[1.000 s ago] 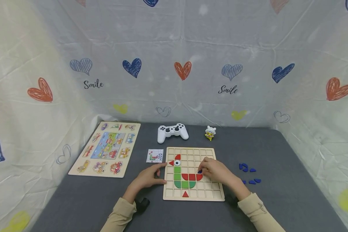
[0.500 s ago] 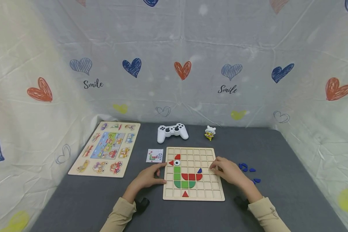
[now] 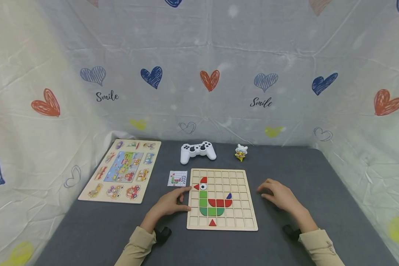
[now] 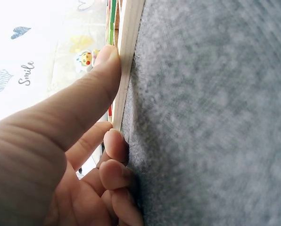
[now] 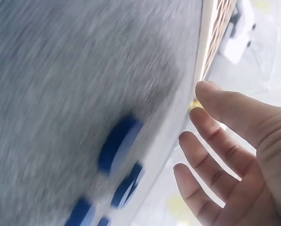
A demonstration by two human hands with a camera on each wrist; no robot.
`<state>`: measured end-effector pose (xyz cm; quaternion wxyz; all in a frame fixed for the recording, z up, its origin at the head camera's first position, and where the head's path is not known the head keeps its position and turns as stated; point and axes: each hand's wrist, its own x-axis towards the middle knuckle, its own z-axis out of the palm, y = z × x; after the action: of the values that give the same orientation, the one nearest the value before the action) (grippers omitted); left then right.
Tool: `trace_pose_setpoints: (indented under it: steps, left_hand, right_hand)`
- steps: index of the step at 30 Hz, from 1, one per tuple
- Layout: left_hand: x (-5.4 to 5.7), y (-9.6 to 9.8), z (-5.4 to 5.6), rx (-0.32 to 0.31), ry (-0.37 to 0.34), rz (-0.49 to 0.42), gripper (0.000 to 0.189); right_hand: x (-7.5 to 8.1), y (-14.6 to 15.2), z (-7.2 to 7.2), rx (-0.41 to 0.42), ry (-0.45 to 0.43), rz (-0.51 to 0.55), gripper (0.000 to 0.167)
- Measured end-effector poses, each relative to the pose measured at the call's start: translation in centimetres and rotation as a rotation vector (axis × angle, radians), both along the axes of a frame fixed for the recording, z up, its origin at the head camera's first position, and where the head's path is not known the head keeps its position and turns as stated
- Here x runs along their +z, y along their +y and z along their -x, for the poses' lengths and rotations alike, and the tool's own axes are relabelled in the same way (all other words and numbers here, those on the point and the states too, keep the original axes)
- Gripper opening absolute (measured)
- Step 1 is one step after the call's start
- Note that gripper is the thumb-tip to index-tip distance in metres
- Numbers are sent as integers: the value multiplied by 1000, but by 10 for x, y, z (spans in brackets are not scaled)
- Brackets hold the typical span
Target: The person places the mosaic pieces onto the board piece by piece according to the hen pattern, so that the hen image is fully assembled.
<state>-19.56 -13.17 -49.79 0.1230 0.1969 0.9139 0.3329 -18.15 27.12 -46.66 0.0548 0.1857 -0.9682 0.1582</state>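
Note:
A wooden grid board (image 3: 242, 223) lies in the middle of the head view. On it, green pieces (image 3: 203, 199), red pieces (image 3: 220, 203), a round eye piece (image 3: 203, 187) and one blue piece (image 3: 229, 196) form a bird-like figure. My left hand (image 3: 167, 203) touches the board's left edge with thumb and forefinger; the left wrist view shows the thumb (image 4: 88, 94) along its side. Right of the board, my right hand (image 3: 277, 194) is held with fingers spread, holding nothing. Loose blue pieces (image 5: 119, 143) lie below it in the right wrist view; in the head view the hand and forearm hide them.
A small pattern card (image 3: 177, 178) lies at the board's upper left. Farther left is a vehicle picture puzzle (image 3: 147, 192). A white game controller (image 3: 198, 151) and a small figurine (image 3: 241, 152) stand behind the board. Patterned cloth (image 3: 199, 111) hangs around the dark table.
My right hand has let go of the blue piece, leaving it above the red row, and has moved right off the board to over the loose pieces. The left hand has stayed put.

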Motion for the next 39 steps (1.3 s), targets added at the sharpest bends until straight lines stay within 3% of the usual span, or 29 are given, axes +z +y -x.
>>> trace_pose_setpoints:
  steps: [17,24,29,39]
  left_hand:
    - [2,0,-1,3,3,-4,71]
    - [1,0,-1,1,7,-3,72]
    - [0,1,-1,4,0,-2,72]
    - [1,0,-1,-7,16,14,71]
  right_hand:
    - [-3,36,4,-30,-7,-29,21]
    - [-5,36,8,24,-2,30,23]
    - [-5,34,12,17,-45,55,21]
    - [-6,25,18,-1,-56,-24,16]
